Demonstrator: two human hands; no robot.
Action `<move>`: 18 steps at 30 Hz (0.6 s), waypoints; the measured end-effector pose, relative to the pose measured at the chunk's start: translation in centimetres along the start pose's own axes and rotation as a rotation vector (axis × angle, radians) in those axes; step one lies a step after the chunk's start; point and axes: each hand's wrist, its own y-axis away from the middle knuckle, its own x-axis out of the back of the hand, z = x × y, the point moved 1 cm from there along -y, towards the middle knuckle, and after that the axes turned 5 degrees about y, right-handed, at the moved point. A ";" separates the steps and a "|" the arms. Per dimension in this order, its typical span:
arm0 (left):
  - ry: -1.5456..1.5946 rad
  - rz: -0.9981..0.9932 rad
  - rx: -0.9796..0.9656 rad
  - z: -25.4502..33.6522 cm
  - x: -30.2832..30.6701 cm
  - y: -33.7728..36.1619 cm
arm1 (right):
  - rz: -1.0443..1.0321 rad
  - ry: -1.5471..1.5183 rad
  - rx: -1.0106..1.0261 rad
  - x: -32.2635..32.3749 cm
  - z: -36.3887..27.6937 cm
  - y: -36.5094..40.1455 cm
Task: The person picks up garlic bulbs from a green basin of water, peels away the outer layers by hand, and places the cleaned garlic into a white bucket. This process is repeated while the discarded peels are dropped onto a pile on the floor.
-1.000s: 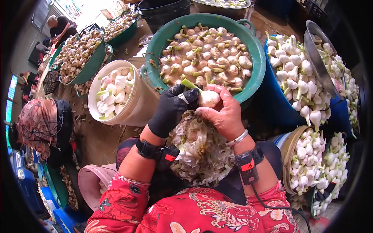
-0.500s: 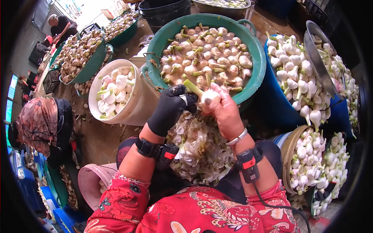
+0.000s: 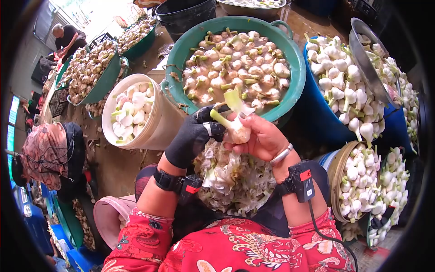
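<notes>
A garlic bulb (image 3: 239, 132) with a short green stem is held in front of me. My left hand (image 3: 192, 136), in a black glove with bare fingertips hidden behind the stem, is closed around the stem side. My right hand (image 3: 265, 138) is bare, its thumb and forefinger pinching a pale strip of garlic skin (image 3: 236, 102) that stands up off the bulb. Its lower fingers curl under the bulb. Below both hands lies a heap of garlic peelings (image 3: 233, 181) between my knees. Just beyond them, a green tub (image 3: 297, 86) holds garlic bulbs in murky water.
At left stands a white bucket (image 3: 156, 122) of peeled garlic; a pink bucket (image 3: 106, 213) sits nearer. On the right are a blue barrel (image 3: 328, 113) and a tan bucket (image 3: 339, 181) full of white bulbs. A person in a patterned head covering (image 3: 45, 154) is at far left.
A strip of skin has come away from the bulb and now stands upright in my right fingers. The bulb is tilted lower, and my right hand has turned.
</notes>
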 end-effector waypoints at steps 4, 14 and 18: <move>-0.153 -0.056 -0.008 0.5 -1.1 -0.1 | 0.170 0.001 -0.017 -0.8 -0.4 -0.2; -0.011 0.173 -0.210 0.7 1.8 -1.4 | 0.287 1.753 0.925 -3.1 0.7 0.0; -0.137 0.133 -0.324 0.5 3.0 -1.1 | -0.014 1.834 0.229 -1.1 4.5 -0.5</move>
